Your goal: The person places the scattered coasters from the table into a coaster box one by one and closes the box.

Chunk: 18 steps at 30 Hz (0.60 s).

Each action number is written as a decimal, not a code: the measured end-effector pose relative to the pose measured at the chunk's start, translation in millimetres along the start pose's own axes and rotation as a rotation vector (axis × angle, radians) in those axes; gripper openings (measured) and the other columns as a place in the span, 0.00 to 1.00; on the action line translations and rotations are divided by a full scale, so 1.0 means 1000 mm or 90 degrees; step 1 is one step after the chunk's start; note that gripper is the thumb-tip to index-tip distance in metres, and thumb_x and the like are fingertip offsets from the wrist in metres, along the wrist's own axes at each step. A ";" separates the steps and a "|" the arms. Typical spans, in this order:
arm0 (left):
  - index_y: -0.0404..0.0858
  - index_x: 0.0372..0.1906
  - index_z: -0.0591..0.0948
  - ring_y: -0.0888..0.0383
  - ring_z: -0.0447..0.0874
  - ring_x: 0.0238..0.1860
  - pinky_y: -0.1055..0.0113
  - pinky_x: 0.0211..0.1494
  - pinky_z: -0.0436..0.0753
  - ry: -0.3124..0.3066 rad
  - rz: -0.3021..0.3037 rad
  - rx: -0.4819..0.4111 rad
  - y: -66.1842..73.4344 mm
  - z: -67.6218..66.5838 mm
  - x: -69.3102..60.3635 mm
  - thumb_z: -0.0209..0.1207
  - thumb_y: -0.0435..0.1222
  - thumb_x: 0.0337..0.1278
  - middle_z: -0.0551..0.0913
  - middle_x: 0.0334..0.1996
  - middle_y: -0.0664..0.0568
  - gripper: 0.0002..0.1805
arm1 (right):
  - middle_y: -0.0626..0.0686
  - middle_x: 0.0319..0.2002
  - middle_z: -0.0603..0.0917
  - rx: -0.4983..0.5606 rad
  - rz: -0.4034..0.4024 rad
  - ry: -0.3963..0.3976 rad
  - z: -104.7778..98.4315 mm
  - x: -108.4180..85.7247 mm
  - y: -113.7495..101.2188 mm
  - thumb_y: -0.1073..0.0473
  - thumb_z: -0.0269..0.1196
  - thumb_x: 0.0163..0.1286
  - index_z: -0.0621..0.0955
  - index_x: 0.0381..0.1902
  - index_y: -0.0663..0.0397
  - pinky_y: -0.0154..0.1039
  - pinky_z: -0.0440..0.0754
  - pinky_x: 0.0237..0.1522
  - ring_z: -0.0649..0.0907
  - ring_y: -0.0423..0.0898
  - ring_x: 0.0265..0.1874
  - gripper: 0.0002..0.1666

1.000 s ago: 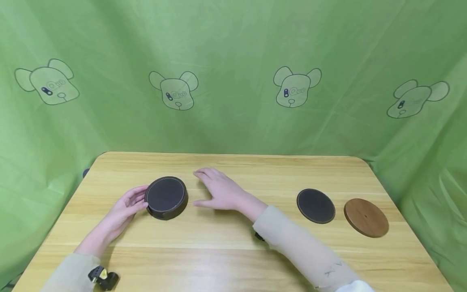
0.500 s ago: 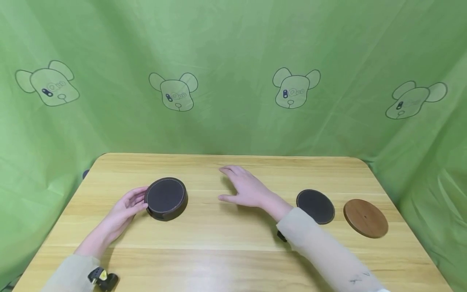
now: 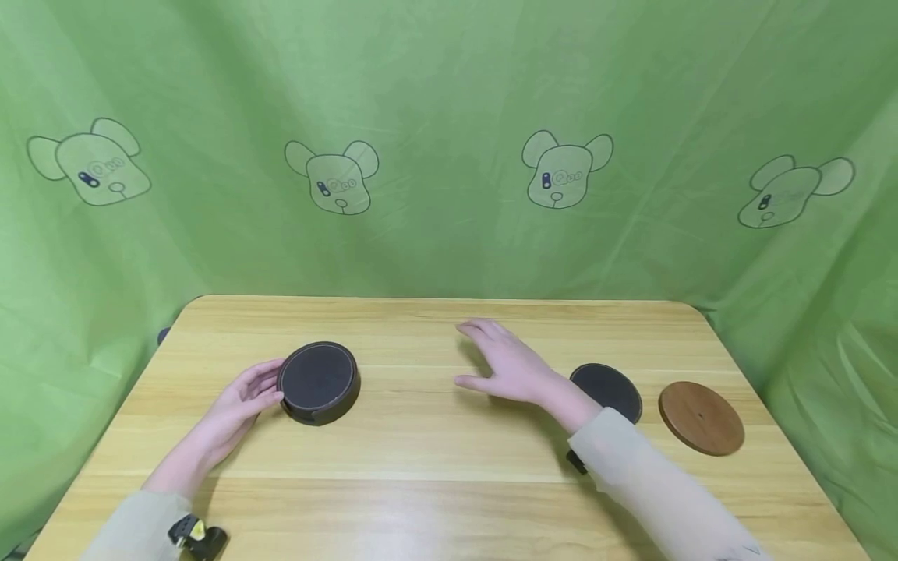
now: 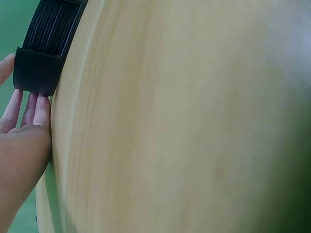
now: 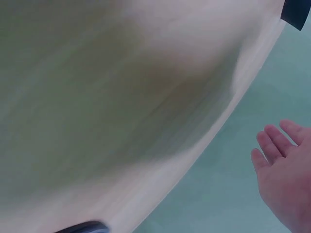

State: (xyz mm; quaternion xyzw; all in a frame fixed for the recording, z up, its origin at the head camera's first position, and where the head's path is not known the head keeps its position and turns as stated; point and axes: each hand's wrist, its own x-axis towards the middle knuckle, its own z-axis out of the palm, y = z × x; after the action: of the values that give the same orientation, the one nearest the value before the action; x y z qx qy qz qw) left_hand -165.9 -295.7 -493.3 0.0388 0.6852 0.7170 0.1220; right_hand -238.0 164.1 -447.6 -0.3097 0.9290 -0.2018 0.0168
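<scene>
A round black coaster holder (image 3: 319,409) stands on the left part of the table. The black top coaster (image 3: 317,375) has a stitched rim, and several stacked edges show through the holder's slot in the left wrist view. My left hand (image 3: 242,403) holds the holder's left side, with thumb and fingertips (image 4: 43,109) against its wall. Over the middle of the table is my right hand (image 3: 515,366), fingers spread and nothing in them. A single black coaster (image 3: 602,388) lies beyond that wrist, partly hidden by the forearm. To its right lies a brown wooden disc (image 3: 701,418).
The wooden table (image 3: 393,452) has rounded far corners. A green curtain (image 3: 449,241) with printed bear heads hangs behind it and along both sides. Small black devices (image 3: 199,538) are strapped to both wrists.
My right hand has moved right, away from the coaster holder, and its forearm now covers part of the single coaster. My left hand and the holder have stayed in place.
</scene>
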 end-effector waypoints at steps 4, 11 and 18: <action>0.32 0.76 0.63 0.77 0.79 0.59 0.85 0.65 0.77 0.003 -0.004 -0.001 0.000 -0.001 -0.001 0.56 0.25 0.75 0.80 0.58 0.74 0.30 | 0.64 0.78 0.69 -0.004 0.012 -0.003 -0.002 -0.010 0.007 0.37 0.72 0.68 0.66 0.80 0.61 0.62 0.68 0.81 0.69 0.62 0.78 0.54; 0.23 0.79 0.56 0.77 0.79 0.60 0.85 0.65 0.77 0.004 -0.004 0.007 0.000 0.001 0.000 0.56 0.25 0.75 0.80 0.59 0.74 0.35 | 0.66 0.77 0.69 -0.016 0.033 -0.005 -0.006 -0.032 0.023 0.36 0.71 0.68 0.66 0.80 0.62 0.64 0.69 0.79 0.69 0.65 0.78 0.55; 0.20 0.79 0.53 0.78 0.79 0.60 0.85 0.65 0.77 0.004 -0.005 0.014 0.000 0.000 0.000 0.56 0.25 0.75 0.79 0.58 0.74 0.37 | 0.66 0.78 0.68 -0.030 0.058 -0.014 -0.008 -0.053 0.041 0.33 0.71 0.67 0.64 0.81 0.62 0.64 0.70 0.79 0.69 0.65 0.78 0.58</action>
State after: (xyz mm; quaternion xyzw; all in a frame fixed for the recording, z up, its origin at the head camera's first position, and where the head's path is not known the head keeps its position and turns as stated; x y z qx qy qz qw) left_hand -165.9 -295.6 -493.1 0.0351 0.6933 0.7093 0.1221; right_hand -220.1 227.5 -460.5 -0.2697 0.9464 -0.1753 0.0289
